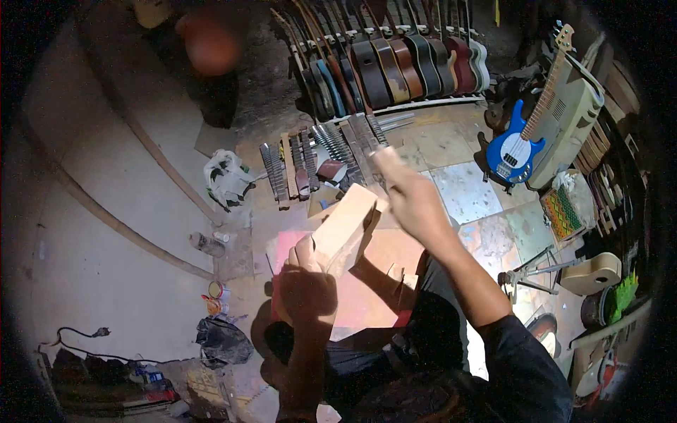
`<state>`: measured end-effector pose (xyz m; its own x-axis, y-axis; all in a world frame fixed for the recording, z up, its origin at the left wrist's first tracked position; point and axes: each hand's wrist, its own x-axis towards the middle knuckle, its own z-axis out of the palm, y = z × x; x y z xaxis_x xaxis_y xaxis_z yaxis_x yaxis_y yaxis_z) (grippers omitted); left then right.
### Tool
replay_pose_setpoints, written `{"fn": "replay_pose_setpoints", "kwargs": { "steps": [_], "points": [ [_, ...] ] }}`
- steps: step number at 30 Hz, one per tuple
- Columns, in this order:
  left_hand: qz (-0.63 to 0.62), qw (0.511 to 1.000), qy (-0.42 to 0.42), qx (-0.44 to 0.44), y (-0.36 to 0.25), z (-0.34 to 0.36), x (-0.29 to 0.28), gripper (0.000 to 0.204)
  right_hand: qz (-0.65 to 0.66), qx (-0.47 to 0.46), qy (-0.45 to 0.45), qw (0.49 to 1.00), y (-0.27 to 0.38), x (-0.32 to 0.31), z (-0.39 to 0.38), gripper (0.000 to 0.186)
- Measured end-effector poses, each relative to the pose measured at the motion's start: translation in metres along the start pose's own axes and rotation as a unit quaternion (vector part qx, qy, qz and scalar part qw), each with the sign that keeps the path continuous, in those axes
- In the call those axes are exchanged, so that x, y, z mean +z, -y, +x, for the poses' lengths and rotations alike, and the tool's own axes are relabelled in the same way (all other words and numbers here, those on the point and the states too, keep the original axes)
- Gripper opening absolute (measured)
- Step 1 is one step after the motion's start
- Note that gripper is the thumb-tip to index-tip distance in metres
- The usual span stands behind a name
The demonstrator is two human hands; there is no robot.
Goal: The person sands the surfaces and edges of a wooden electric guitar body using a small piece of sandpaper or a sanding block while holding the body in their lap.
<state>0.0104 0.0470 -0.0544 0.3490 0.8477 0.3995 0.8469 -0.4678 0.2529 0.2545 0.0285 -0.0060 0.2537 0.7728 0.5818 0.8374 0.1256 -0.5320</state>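
Above the pink board (pixel 367 309), your left hand (pixel 309 287) is clamped around the near end of the tilted wooden block (pixel 345 224); brace it firmly. Near the board's far right corner, your right hand (pixel 417 203) grips a blurred, pale piece (pixel 386 161); even, controlled strokes should work best.

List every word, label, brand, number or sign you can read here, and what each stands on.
No text can be read with certainty.
Small tins at left: labels too small and blurred.
Tan panel at lower left: markings too unclear.
Wooden block in the left hand: no lettering shows.
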Motion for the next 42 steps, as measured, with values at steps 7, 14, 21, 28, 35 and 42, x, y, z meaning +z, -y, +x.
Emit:
{"fn": "replay_pose_setpoints", "kwargs": {
  "steps": [7, 14, 21, 28, 35, 42],
  "points": [
    [-0.079, 0.995, -0.03, 0.051, -0.013, 0.007, -0.023, 0.042, 0.16, 0.124, 0.121, 0.972, 0.033, -0.065, -0.03, 0.067],
    [-0.159, 0.985, -0.063, 0.018, 0.001, 0.003, -0.001, 0.04, 0.072, 0.028, 0.365, 0.928, 0.068, -0.06, -0.026, 0.087],
    [-0.176, 0.984, -0.024, -0.018, -0.001, -0.002, -0.013, 0.05, -0.091, 0.01, 0.41, 0.907, 0.068, -0.03, -0.011, 0.088],
    [-0.187, 0.981, -0.047, 0.006, -0.009, 0.008, -0.022, 0.024, -0.063, -0.009, 0.263, 0.963, 0.041, -0.031, -0.023, 0.077],
    [-0.157, 0.986, -0.05, 0.023, 0.013, -0.013, -0.019, 0.061, 0.079, 0.046, 0.403, 0.911, 0.058, -0.031, -0.025, 0.07],
    [-0.199, 0.97, 0.027, -0.14, 0.044, -0.03, -0.031, 0.041, 0.463, 0.266, 0.102, 0.84, 0.039, -0.021, -0.043, 0.067]
  ]
}}
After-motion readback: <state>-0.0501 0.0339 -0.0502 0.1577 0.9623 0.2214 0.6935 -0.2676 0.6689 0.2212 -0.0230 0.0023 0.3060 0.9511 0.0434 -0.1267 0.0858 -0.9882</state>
